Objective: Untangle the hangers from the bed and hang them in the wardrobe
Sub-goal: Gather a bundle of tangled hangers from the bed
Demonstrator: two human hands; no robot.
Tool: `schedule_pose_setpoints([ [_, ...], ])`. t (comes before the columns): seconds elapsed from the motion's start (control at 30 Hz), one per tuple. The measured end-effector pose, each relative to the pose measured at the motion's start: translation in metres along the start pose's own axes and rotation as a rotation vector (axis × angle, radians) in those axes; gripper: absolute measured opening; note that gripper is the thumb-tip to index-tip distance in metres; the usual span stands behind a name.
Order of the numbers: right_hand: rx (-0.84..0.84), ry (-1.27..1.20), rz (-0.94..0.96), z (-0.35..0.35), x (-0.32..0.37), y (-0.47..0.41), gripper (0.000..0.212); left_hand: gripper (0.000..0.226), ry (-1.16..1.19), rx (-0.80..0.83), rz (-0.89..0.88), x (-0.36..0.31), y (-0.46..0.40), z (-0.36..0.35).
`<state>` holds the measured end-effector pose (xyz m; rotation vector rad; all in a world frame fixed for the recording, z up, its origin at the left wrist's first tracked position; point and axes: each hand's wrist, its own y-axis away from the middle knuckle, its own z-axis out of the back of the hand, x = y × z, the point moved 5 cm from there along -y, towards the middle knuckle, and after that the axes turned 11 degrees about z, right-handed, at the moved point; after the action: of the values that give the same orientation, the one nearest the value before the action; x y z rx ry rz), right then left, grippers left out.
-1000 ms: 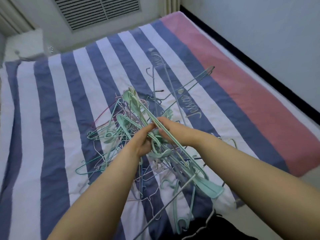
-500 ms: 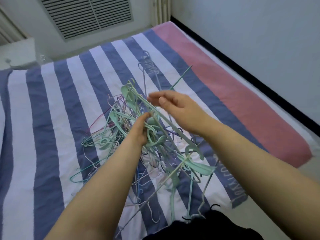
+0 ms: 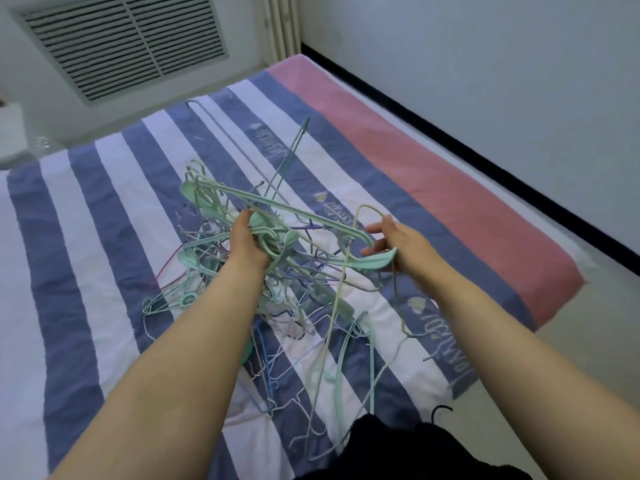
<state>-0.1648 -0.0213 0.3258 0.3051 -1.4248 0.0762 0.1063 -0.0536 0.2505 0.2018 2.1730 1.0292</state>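
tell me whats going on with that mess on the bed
A person is untangling a pile of hangers on the striped bedsheet. The left hand grips the knot of mint plastic hangers at the middle, while the right hand holds the end of one mint plastic hanger, which is not yet free of the pile. No wardrobe is in view.

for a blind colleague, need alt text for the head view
Two bare hands work at a tangled pile of hangers on a striped bed: the left hand grips the knot, the right hand holds a mint hanger's end.
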Motion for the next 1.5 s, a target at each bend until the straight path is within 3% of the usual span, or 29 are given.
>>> schedule_pose_setpoints([
  [0.17,-0.044,0.009,0.066,0.005,0.010,0.010,0.045,0.046,-0.012,0.057,0.031,0.008,0.001,0.012],
  [0.27,0.117,0.014,0.006,0.015,0.033,0.010,0.046,0.044,-0.024,0.061,0.041,0.010,0.001,0.026],
  [0.4,0.311,0.265,-0.063,0.024,0.059,0.013,0.046,0.053,-0.005,0.154,0.020,0.010,0.006,0.029],
  [0.53,0.395,0.538,-0.088,0.016,0.071,0.020,0.047,0.035,-0.110,0.107,0.035,0.012,0.013,0.033],
  [0.67,0.386,0.982,0.095,-0.009,0.081,0.028,0.061,0.028,-0.233,0.110,0.070,0.022,0.023,0.036],
  [0.8,0.283,1.078,0.199,-0.021,0.080,0.042,0.059,0.033,-0.240,0.085,0.083,0.031,0.034,0.047],
  [0.9,0.009,1.042,0.335,-0.006,0.091,0.054,0.037,0.033,-0.187,0.135,0.060,0.032,0.046,0.045],
  [0.97,-0.076,0.977,0.353,0.008,0.093,0.056,0.026,0.037,-0.189,0.186,0.031,0.027,0.056,0.036],
  [1.1,-0.101,0.687,0.311,0.023,0.087,0.059,0.036,0.037,-0.249,0.277,-0.023,0.003,0.086,0.008],
  [1.2,-0.239,0.369,0.362,0.023,0.082,0.063,0.038,0.039,-0.329,0.343,-0.102,-0.027,0.112,-0.020],
  [1.3,-0.377,0.126,0.278,0.024,0.074,0.057,0.040,0.037,-0.469,0.363,-0.165,-0.061,0.139,-0.038],
  [1.43,-0.367,-0.121,0.235,0.011,0.073,0.043,0.051,0.033,-0.747,0.433,-0.250,-0.109,0.180,-0.051],
  [1.5,-0.358,-0.230,0.253,0.002,0.078,0.037,0.048,0.024,-0.742,0.514,-0.264,-0.131,0.198,-0.050],
])
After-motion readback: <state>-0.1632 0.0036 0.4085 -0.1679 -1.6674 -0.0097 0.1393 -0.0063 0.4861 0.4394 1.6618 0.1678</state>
